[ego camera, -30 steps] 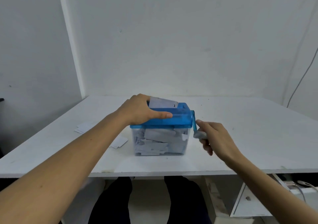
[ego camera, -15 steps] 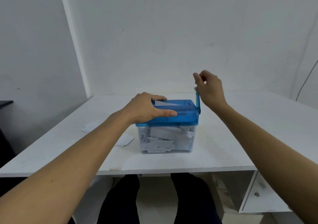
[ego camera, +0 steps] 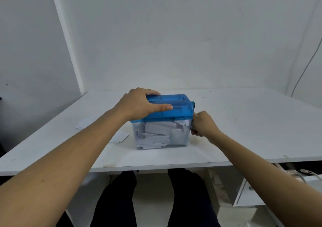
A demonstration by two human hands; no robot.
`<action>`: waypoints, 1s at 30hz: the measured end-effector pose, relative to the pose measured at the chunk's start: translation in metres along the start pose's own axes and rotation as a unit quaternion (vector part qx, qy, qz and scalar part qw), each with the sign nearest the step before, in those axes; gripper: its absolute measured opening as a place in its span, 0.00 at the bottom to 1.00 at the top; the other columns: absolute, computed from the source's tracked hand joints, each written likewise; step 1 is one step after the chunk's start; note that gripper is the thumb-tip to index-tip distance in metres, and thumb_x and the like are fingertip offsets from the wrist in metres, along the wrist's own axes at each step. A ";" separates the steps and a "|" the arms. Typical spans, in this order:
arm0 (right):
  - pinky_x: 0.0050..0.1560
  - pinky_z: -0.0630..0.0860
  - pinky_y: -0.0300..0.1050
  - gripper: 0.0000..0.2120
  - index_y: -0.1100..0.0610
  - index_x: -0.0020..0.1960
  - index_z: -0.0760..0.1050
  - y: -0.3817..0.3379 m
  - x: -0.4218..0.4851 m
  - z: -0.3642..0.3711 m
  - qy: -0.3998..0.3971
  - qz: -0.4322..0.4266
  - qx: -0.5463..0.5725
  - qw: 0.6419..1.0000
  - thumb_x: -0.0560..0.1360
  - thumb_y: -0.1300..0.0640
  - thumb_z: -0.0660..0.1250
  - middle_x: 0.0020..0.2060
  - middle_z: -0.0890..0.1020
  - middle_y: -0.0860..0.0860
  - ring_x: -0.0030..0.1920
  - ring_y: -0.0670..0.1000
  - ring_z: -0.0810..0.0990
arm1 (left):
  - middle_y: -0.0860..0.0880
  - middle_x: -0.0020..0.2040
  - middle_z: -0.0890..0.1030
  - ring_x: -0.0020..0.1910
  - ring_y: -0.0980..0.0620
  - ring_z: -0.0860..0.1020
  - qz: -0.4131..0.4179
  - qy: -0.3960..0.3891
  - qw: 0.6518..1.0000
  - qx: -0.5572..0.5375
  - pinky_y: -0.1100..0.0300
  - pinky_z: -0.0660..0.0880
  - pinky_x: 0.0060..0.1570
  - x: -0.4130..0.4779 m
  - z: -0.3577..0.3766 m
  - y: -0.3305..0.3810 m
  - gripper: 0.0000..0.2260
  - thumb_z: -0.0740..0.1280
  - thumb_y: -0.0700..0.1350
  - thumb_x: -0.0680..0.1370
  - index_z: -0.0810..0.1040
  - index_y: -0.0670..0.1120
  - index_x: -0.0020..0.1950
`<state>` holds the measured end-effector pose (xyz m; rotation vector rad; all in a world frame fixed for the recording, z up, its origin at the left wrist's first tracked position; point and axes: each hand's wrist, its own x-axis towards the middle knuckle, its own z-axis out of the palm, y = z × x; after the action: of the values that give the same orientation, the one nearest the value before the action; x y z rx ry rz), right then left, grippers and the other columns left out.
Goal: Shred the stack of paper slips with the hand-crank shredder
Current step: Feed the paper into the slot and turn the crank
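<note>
Shredder [ego camera: 179, 108]: stood on the desk [ego camera: 244, 122], near its front edge.
Left grip [ego camera: 139, 104]: clamped over the shredder's blue top, steadying it.
Right grip [ego camera: 203, 125]: closed around the crank [ego camera: 193, 104], low at the right side.
Done: bin [ego camera: 160, 134] was largely filled with cut paper; no slip showed in the slot.
Remaining: slips [ego camera: 120, 137] lay on the desk to the left, probably unfed.

The hand-crank shredder [ego camera: 176, 107] stood upright near the front middle of the table [ego camera: 244, 122], its translucent blue top sitting on a clear bin [ego camera: 185, 142] packed with white paper pieces [ego camera: 156, 130]. The left hand [ego camera: 139, 104] gripped the blue top, and the crank [ego camera: 193, 104] on the right side pointed downward, its handle hidden in the grip of the right hand [ego camera: 203, 124]. White paper slips [ego camera: 120, 137] lay flat just left of the bin, with a few more slips [ego camera: 83, 124] farther left.
</note>
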<state>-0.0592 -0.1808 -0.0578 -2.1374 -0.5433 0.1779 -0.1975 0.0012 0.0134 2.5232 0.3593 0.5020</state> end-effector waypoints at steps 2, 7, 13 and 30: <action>0.28 0.70 0.38 0.23 0.60 0.36 0.75 -0.002 -0.023 -0.009 -0.027 -0.005 0.001 1.000 0.84 0.50 0.57 0.26 0.79 0.54 0.24 0.48 0.73 | 0.59 0.66 0.77 0.64 0.56 0.74 -0.007 -0.005 1.000 -0.001 0.56 0.71 0.66 0.000 -0.001 -0.001 0.44 0.69 0.76 0.56 0.78 0.57 0.68; 0.25 0.67 0.41 0.26 0.60 0.32 0.74 -0.032 -0.060 -0.060 -0.042 -0.049 0.097 0.993 0.83 0.47 0.56 0.25 0.77 0.57 0.23 0.51 0.70 | 0.59 0.67 0.76 0.63 0.57 0.74 -0.015 -0.025 1.000 -0.008 0.59 0.69 0.64 0.002 -0.004 0.002 0.45 0.70 0.75 0.56 0.77 0.56 0.70; 0.25 0.67 0.39 0.23 0.56 0.29 0.71 -0.066 -0.027 -0.069 0.019 -0.097 0.183 0.978 0.78 0.46 0.67 0.22 0.72 0.50 0.23 0.49 0.68 | 0.60 0.65 0.77 0.62 0.56 0.75 -0.015 -0.042 0.999 -0.016 0.58 0.71 0.65 0.002 -0.004 0.002 0.44 0.72 0.74 0.55 0.77 0.59 0.69; 0.41 0.74 0.41 0.14 0.59 0.48 0.77 -0.049 0.054 -0.038 0.006 -0.008 0.038 0.999 0.82 0.49 0.64 0.43 0.82 0.52 0.40 0.49 0.79 | 0.60 0.69 0.75 0.67 0.55 0.73 0.000 -0.072 0.997 0.010 0.52 0.69 0.71 0.006 -0.007 -0.001 0.44 0.69 0.78 0.59 0.74 0.60 0.71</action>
<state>-0.0143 -0.1602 0.0079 -2.0587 -0.5385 0.1739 -0.1955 0.0079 0.0200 2.5596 0.3117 0.3163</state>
